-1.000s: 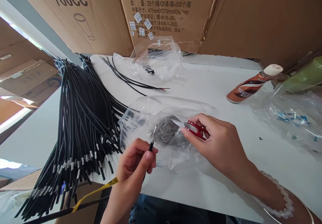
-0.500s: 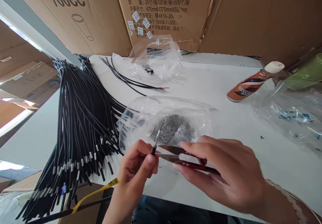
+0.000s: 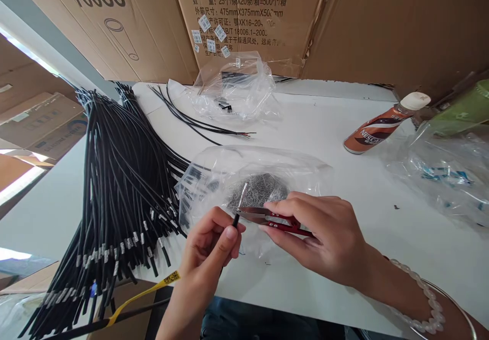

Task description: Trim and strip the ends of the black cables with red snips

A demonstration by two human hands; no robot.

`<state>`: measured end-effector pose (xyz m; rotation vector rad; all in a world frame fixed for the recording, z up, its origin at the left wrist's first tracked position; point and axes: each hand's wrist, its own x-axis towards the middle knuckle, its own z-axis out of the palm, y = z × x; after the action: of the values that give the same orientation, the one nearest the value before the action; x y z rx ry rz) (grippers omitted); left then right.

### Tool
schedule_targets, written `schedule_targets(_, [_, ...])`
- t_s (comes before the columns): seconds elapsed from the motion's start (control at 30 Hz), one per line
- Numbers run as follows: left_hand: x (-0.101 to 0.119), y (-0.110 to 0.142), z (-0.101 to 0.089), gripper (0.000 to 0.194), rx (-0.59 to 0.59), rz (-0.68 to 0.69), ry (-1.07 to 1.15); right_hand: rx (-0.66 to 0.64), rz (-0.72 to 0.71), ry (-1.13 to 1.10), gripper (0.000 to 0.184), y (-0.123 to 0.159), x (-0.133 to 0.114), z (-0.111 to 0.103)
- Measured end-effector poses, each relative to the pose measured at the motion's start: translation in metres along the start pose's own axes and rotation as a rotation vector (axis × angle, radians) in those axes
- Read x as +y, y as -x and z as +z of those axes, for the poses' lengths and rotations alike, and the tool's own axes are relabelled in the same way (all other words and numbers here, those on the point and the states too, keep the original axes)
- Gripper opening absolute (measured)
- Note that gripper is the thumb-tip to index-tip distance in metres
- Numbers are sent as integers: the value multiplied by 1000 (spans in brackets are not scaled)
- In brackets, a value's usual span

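Pinched between thumb and fingers of my left hand [image 3: 214, 243] is a black cable [image 3: 236, 221], its stripped silvery end [image 3: 243, 195] pointing up. My right hand [image 3: 324, 235] grips red-handled thread snips [image 3: 282, 223]. The blades are nearly together, with their tips at the cable where the black jacket ends. Behind both hands lies an open clear plastic bag [image 3: 305, 164] holding a tangle of fine grey wire scraps [image 3: 263, 185]. A large bundle of black cables [image 3: 114, 177] with silvery stripped bands spreads to the left of my left hand.
Cardboard boxes [image 3: 244, 4] stand along the back of the white table [image 3: 382, 202]. A Nescafé bottle [image 3: 376, 126] leans at the right, near more clear plastic [image 3: 451, 172]. Loose cables [image 3: 198, 121] and another plastic bag [image 3: 237, 90] lie at the back. A yellow tag [image 3: 145, 291] hangs lower left.
The snips' blades have closed from apart to nearly together and moved up to the jacket's edge. My right hand has shifted up and left; the left hand still holds the cable.
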<state>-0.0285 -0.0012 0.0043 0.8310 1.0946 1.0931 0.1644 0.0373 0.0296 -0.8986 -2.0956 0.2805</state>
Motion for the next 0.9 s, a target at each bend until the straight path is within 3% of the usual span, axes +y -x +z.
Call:
schedule_targets(0.53, [-2,-7,-1,30,-14,36,-45,-71,196,-180,12,-3,4,3])
schedule_targets(0.9, [-6,-7,-3,31,-6,31,-48,-64,205,-193,12,-2,5,7])
